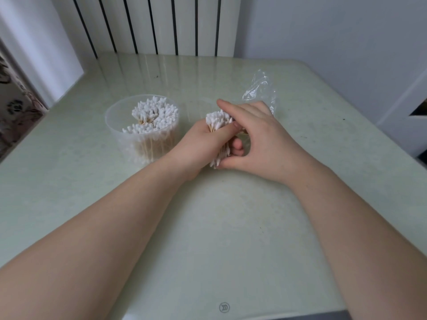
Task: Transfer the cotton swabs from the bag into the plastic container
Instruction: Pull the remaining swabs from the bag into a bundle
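1. Head view: a person's left hand (201, 146) grips a bundle of cotton swabs (218, 121) just right of the plastic container (111, 118), its fingers (238, 146) curled round the wooden stems so none slip loose.
2. The right hand (261, 137) clamps the same bundle end to end, forefinger over the top tips and thumb under the bottom tips. This looks like squaring the sticks into one even block before they go in.
3. The container stands on the worktop (231, 227) with packed swabs (154, 114) upright inside. Bare space shows at its left side, the likely slot for this handful.
4. The bag (261, 88), clear and crumpled, lies beyond the hands, further right of the container and well apart from it. It looks empty, though the right hand hides its lower part.
5. Judged from this, the transfer is near its end. The bundle must be stood upright and lowered past the rim without scattering.
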